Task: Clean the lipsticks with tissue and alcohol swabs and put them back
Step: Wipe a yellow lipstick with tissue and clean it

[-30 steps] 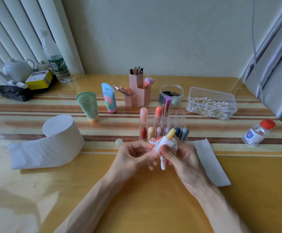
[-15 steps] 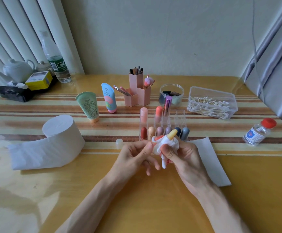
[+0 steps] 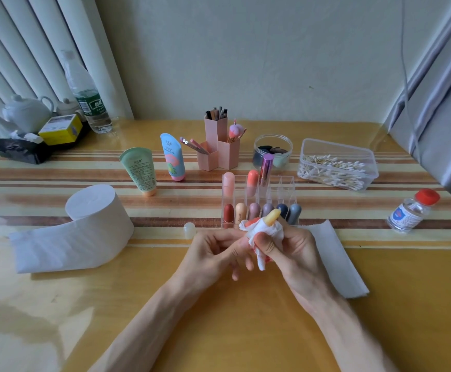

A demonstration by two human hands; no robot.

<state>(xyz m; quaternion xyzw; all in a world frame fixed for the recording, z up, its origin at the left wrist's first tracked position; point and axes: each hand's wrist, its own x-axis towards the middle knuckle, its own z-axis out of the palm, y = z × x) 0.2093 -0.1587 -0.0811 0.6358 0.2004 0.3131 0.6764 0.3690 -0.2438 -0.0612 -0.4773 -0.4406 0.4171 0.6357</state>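
Lipstick (image 3: 272,216): pale yellow bullet, tip pointing up and away. It is held above the worktop (image 3: 219,331) just in front of the clear organiser (image 3: 285,183), with the barrel mostly hidden.
Tissue (image 3: 266,233): crumpled white wad wrapped round the lipstick below the bullet, with one tail hanging down past the thumb.
Right hand (image 3: 297,251): grip pinching the tissue against the lipstick, thumb in front and fingers behind.
Left hand (image 3: 213,251): fingers curled, thumb and forefinger pinching the lipstick from the left. The contact is partly covered by tissue.
Organiser: stands upright. The front row holds six capped lipsticks (image 3: 254,210), and three taller ones stand in the back row.
Loose cap (image 3: 189,229): translucent, on the worktop left of the organiser.
Flat sheet (image 3: 334,259): white tissue lying on the worktop, partly under the right hand.
Alcohol bottle (image 3: 409,213): red cap on, far right, well apart from the hands.
Swab box (image 3: 337,167): clear, open, holds cotton swabs, behind and right of the organiser.
Paper roll (image 3: 92,210): left side, with one end unrolled toward the near edge.
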